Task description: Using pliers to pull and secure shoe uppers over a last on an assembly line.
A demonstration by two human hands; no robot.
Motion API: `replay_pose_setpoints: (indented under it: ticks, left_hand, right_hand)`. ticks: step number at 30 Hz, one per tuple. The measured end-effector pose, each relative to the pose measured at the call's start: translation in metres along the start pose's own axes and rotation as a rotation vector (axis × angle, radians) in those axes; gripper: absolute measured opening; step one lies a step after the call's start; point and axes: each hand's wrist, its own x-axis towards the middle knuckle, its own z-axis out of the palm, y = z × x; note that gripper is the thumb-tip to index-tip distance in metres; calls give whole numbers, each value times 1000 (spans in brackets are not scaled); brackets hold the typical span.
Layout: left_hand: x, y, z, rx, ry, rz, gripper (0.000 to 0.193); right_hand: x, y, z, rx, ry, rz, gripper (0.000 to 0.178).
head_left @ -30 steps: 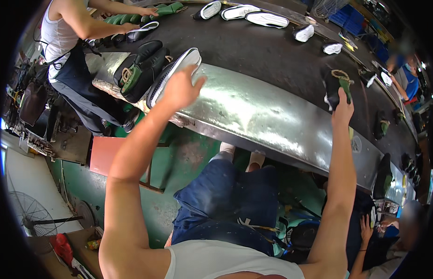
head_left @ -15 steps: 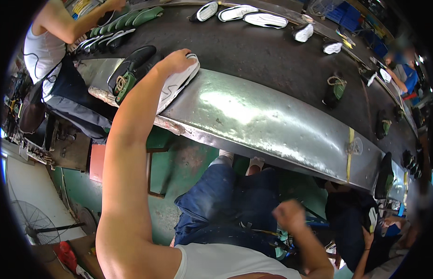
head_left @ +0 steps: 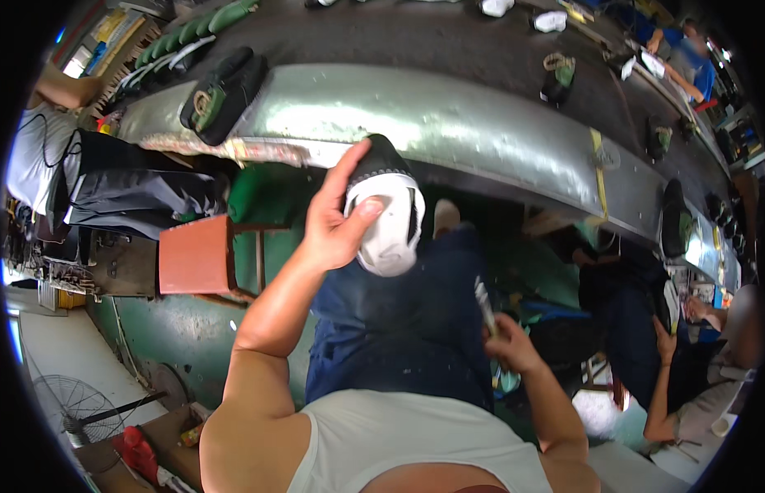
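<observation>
A black-and-white shoe (head_left: 390, 218) is in the left hand (head_left: 341, 222) of the person, above the lap and in front of the near edge of the metal surface (head_left: 333, 107). This hand is closed on the shoe's side, with the thumb laid over its white part. The right hand (head_left: 514, 341), lower and nearer to the body, grips a slender tool (head_left: 485, 304), which is apart from the shoe; its exact kind cannot be told. Toward the left end of the metal surface sit black shoes with green parts (head_left: 222, 99), close together. Past its far edge, on the dark surface (head_left: 382, 37), a black-and-green shoe (head_left: 557, 78) stands to the right. A reddish stool (head_left: 197, 256) is below the near edge, at left.
</observation>
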Motion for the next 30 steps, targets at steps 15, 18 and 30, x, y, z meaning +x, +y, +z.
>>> replay_pose_setpoints:
  ticks: [15, 18, 30]
  left_hand:
    - [-82, -92, 52, -314, -269, -502, 60]
    - [-83, -88, 51, -289, -255, -521, 53]
    - [-74, -100, 44, -255, -306, -542, 47]
  right_hand:
    - [38, -52, 79, -296, -65, -217, 34]
    - [39, -60, 89, -147, -75, -151, 33]
    - [63, -87, 81, -174, -157, -44, 29]
